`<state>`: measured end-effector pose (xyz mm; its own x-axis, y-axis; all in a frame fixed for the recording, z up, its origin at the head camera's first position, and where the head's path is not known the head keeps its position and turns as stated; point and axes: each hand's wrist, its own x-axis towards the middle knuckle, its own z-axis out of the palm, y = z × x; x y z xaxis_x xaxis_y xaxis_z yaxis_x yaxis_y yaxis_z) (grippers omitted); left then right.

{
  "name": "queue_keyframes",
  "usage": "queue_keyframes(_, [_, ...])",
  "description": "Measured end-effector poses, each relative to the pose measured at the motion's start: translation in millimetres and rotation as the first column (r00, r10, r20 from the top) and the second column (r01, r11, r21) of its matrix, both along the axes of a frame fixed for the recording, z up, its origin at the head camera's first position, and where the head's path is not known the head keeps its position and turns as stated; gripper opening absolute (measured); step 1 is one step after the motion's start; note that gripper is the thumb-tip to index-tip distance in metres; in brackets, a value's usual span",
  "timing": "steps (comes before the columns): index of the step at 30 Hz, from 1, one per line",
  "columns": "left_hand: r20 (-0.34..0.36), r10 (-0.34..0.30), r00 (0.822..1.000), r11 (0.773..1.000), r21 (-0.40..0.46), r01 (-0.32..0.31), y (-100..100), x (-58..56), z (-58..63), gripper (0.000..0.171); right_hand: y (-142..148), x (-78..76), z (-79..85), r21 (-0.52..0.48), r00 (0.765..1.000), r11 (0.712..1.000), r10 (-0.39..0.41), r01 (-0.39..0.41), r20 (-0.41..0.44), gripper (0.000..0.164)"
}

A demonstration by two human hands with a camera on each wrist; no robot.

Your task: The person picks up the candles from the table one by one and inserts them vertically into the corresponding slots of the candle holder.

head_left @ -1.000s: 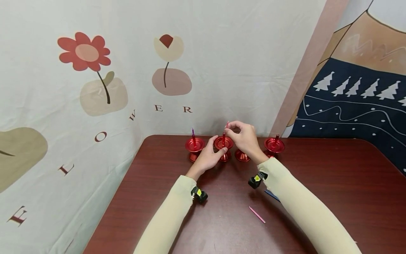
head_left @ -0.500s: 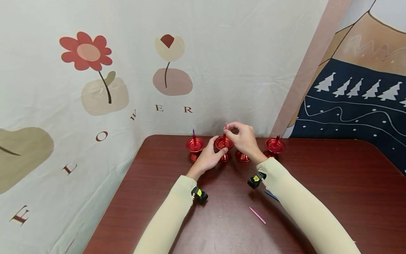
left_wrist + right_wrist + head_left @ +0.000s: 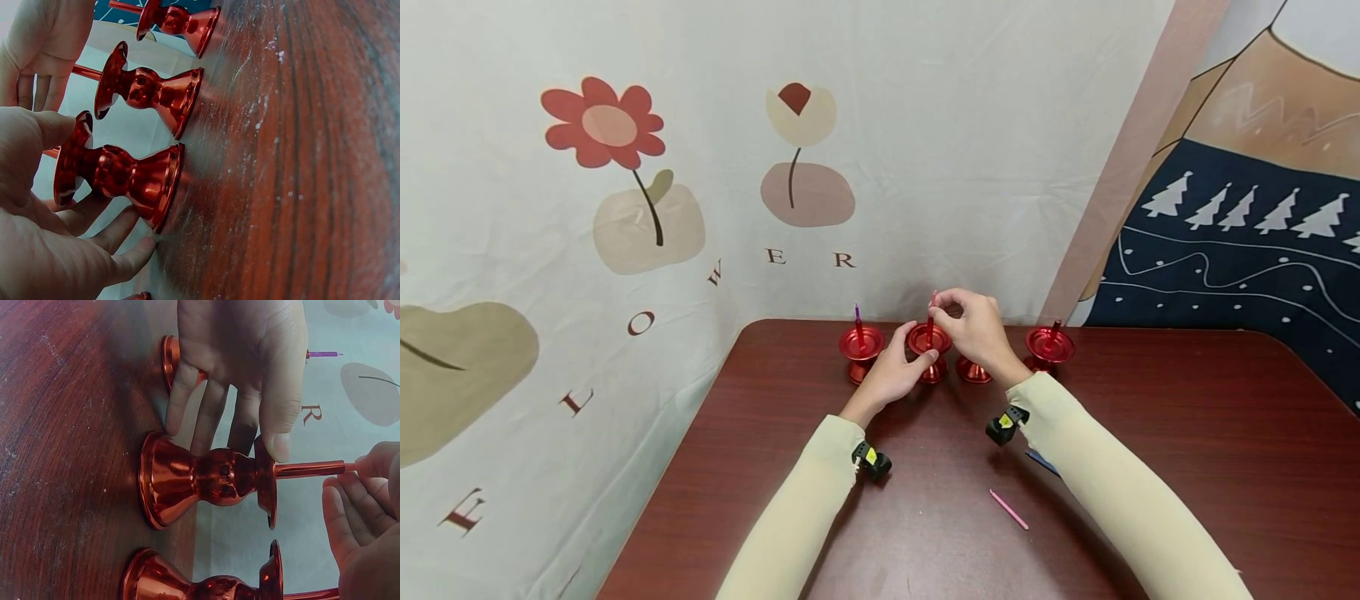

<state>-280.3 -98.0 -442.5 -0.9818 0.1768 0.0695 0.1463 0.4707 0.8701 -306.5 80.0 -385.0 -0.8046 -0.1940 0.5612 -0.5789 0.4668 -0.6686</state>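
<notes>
Several shiny red metal candle holders stand in a row at the back of the table in the head view. My left hand (image 3: 891, 372) grips the second candle holder (image 3: 172, 481) from the left, its thumb on the dish rim and its fingers round the far side. At the top of that holder's upright tube, my right hand (image 3: 976, 327) pinches a thin pinkish-red candle (image 3: 350, 467). The candle's lower end is in the tube's mouth; the fingers cover most of the rest. A purple candle (image 3: 857, 313) stands in the leftmost holder (image 3: 861, 343).
Right of the gripped holder is another holder (image 3: 974, 369), partly behind my right hand. The rightmost holder (image 3: 1049, 342) has a bare tube. A pink candle (image 3: 1008, 509) lies on the table (image 3: 925, 517); a blue candle (image 3: 1042, 462) lies partly under my right sleeve. A printed cloth (image 3: 962, 167) hangs behind.
My right hand has moved the candle slightly left and down, from above the tube into its mouth. The left hand keeps its hold on the candle holder.
</notes>
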Motion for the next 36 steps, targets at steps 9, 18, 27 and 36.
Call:
queue_keyframes(9, [-0.001,-0.005,1.000,1.000,-0.002,0.005,0.8,8.0,8.5,0.075,0.7,2.5,3.8,0.045,1.000,0.999,0.012,-0.011,-0.009,0.006])
queue_keyframes(18, [0.024,-0.010,1.000,1.000,0.010,0.010,0.5,8.7,10.2,0.075,2.3,2.1,10.1,0.112,0.999,0.993,0.036,-0.035,-0.011,0.005])
queue_keyframes(27, [0.023,-0.004,1.000,1.000,0.007,0.004,0.4,7.8,9.6,0.075,2.7,-0.6,12.3,0.161,0.997,0.985,0.074,-0.067,-0.037,0.005])
queue_keyframes(36, [0.024,-0.010,1.000,1.000,0.015,0.009,0.2,7.5,9.5,0.076,6.6,-3.6,13.7,0.244,0.992,0.966,0.102,-0.082,-0.073,0.008])
